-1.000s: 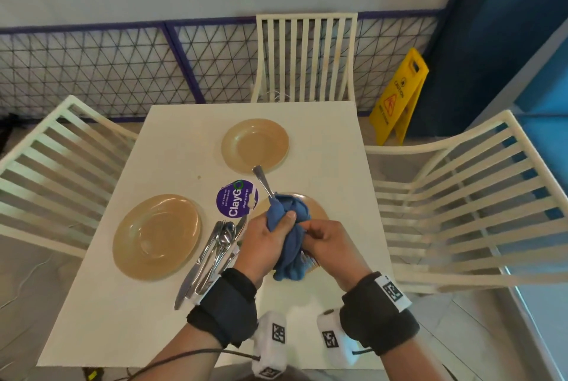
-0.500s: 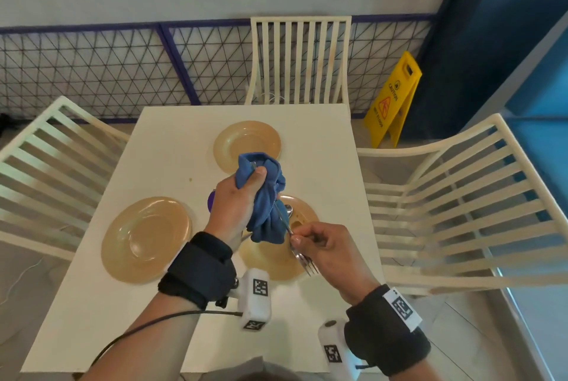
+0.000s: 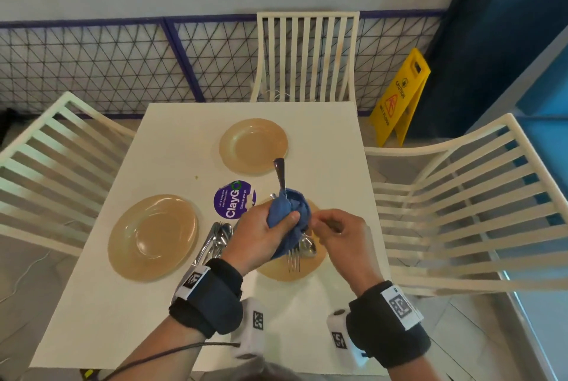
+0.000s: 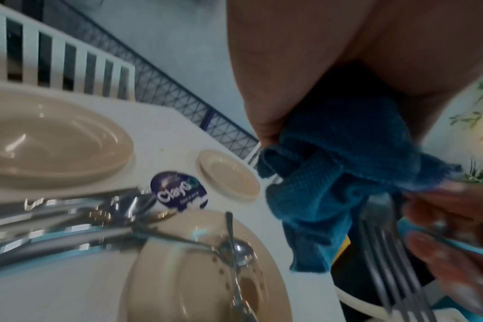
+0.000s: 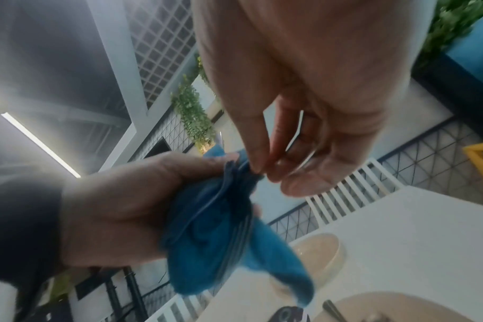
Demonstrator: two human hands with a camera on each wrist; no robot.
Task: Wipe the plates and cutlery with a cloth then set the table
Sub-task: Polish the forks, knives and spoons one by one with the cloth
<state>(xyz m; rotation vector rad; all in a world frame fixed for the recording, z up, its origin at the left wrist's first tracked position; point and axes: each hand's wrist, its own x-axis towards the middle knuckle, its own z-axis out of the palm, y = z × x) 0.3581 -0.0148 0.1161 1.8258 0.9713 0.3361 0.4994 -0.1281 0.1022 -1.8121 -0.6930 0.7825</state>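
Since half a second ago the left hand (image 3: pixel 261 236) has dropped from above the purple ClayGo sticker (image 3: pixel 235 199) back to just beside it, over the near plate (image 3: pixel 307 270); the fork (image 3: pixel 293 259), then drawn free and held out by the right hand (image 3: pixel 341 234), is once more run through the blue cloth (image 3: pixel 289 211), handle poking out toward the far plate (image 3: pixel 253 145), tines hanging below the hand; the left hand is clenched round the cloth and the fork shaft inside it; the right hand's fingers are curled and pinched at the cloth's edge, though whether they nip cloth or metal I cannot tell.

Progress, judged from how things lie: all three plates sit spread about the sticker, one beyond it, one to its left (image 3: pixel 152 236) and one nearest the person, and appear to be wiped; a spoon (image 4: pixel 236 250) already lies on the near plate; a heap of unwiped cutlery (image 3: pixel 215 241) waits just below the sticker, between the left and near plates; so wiping looks roughly midway, and laying each place with its pieces is not yet done.
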